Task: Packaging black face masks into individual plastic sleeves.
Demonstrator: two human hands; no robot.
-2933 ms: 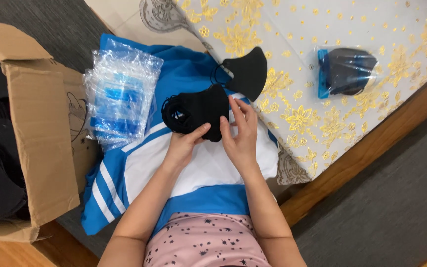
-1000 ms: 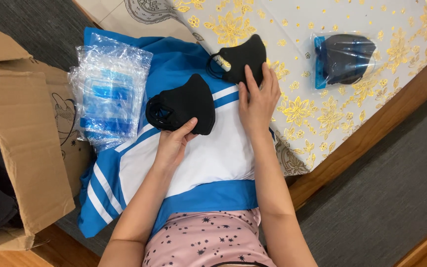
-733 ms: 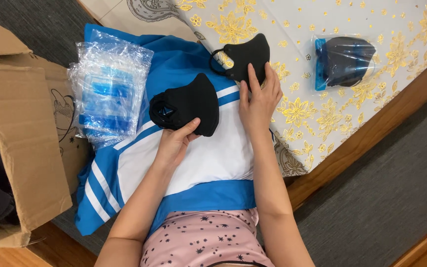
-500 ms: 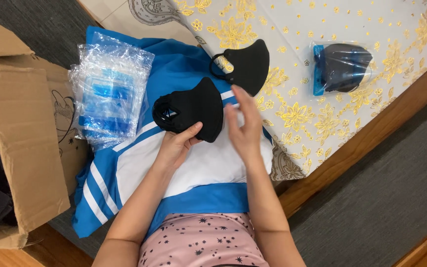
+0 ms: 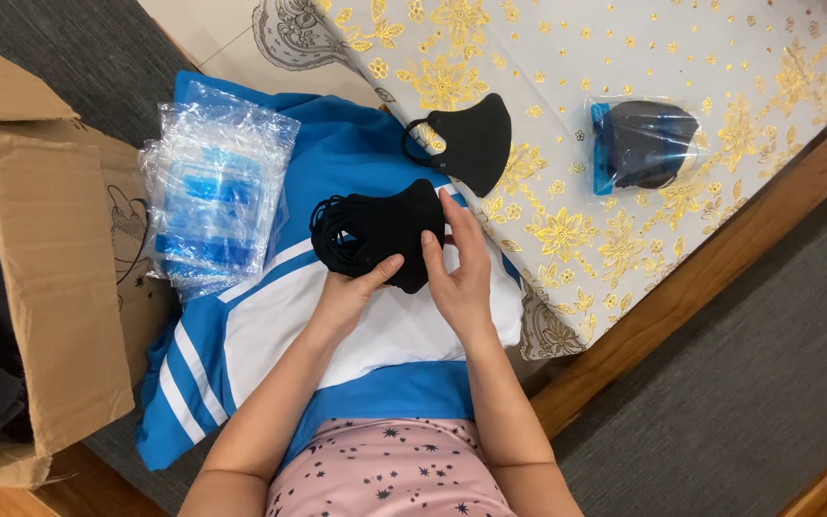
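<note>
Right hand (image 5: 461, 268) returned beside stacked black masks (image 5: 380, 235).

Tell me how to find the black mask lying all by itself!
Look at the white tablecloth with gold flowers. At its left edge, above the hands, one black mask lies flat and bare. The stack of black masks is held in fingers, and the bagged mask sits in clear plastic.

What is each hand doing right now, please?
Left hand: closed on the stack of black masks, thumb on top.
Right hand: open, fingers flat against the stack's right edge, gripping nothing.
</note>
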